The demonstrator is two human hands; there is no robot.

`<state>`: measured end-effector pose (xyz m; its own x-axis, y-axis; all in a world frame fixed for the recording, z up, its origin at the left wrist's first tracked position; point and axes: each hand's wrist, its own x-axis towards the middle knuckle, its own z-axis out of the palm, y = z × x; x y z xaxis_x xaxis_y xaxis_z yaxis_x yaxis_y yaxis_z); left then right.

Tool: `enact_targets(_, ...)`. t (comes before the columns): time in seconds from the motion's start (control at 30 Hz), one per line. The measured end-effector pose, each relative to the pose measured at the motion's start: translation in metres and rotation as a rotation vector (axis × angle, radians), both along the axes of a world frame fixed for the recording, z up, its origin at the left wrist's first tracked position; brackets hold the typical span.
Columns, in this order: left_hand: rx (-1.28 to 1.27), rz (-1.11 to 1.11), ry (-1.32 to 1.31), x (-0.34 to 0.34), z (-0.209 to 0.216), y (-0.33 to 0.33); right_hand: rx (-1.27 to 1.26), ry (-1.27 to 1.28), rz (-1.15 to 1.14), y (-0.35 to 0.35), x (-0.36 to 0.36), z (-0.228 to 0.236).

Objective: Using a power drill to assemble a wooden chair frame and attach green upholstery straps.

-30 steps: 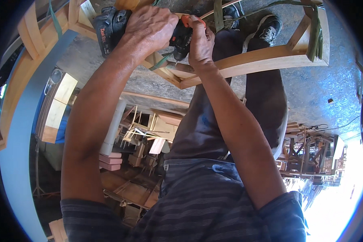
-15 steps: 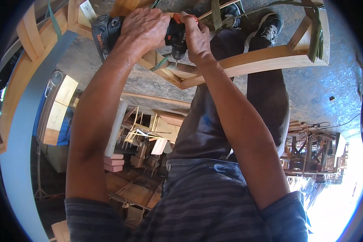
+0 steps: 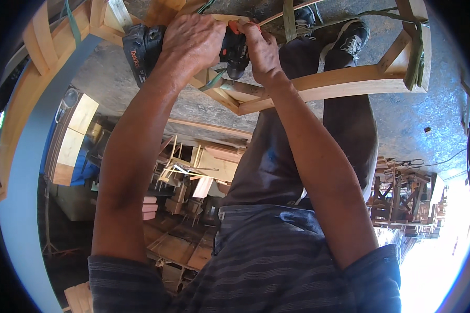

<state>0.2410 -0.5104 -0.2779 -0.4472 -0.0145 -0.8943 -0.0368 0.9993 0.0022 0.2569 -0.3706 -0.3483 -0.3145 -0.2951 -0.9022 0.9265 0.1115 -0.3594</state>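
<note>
Both of my hands are on a black cordless drill (image 3: pixel 236 58) with red parts. My left hand (image 3: pixel 196 41) is wrapped around its handle, and the battery (image 3: pixel 143 49) sticks out to the left. At the drill's body, my right hand (image 3: pixel 262 51) has its thumb on the red part; some of its fingers are hidden. The drill's chuck hangs over a light wooden frame (image 3: pixel 339 86), beside a corner joint. A green strap (image 3: pixel 212 81) is tied around the frame near the chuck. I cannot make out the bit's tip.
More of the wooden framing (image 3: pixel 21 99) curves along the left, next to a pale blue panel (image 3: pixel 23 208). Another green strap (image 3: pixel 415 62) hangs at the right corner. My shoes (image 3: pixel 351 37) stand on the concrete floor (image 3: pixel 407 120) close to the frame. Timber stacks (image 3: pixel 402 198) lie farther off.
My hands and the drill have shifted slightly right in the view, and the frame has shifted a little too. The thin bit seen below the chuck earlier is no longer distinct.
</note>
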Motion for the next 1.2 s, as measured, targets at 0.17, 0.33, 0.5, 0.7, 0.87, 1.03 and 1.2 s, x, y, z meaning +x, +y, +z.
enact_targets(0.17, 0.027, -0.023, 0.012, 0.001, -0.001, 0.003, 0.009, -0.08, 0.012, 0.009, -0.004, 0.006)
enact_targets(0.33, 0.041, -0.055, 0.082, 0.006, -0.003, 0.003, -0.055, -0.072, 0.047, 0.016, -0.005, 0.003)
enact_targets(0.5, 0.045, -0.062, 0.169, 0.014, -0.005, 0.002, -0.157, 0.05, 0.133, 0.022, -0.001, -0.009)
enact_targets(0.7, 0.02, -0.025, 0.08, 0.014, -0.004, 0.005, -0.25, 0.218, 0.21, 0.026, 0.008, -0.02)
enact_targets(0.87, 0.005, -0.037, 0.095, 0.022, -0.003, 0.008, -0.285, 0.169, 0.183, 0.029, 0.013, -0.023)
enact_targets(1.03, 0.021, -0.046, 0.161, 0.025, 0.0, 0.009, -0.282, 0.095, 0.208, 0.029, 0.012, -0.023)
enact_targets(1.2, 0.008, -0.04, 0.159, 0.026, 0.005, 0.008, -0.327, 0.097, 0.322, 0.028, 0.009, -0.022)
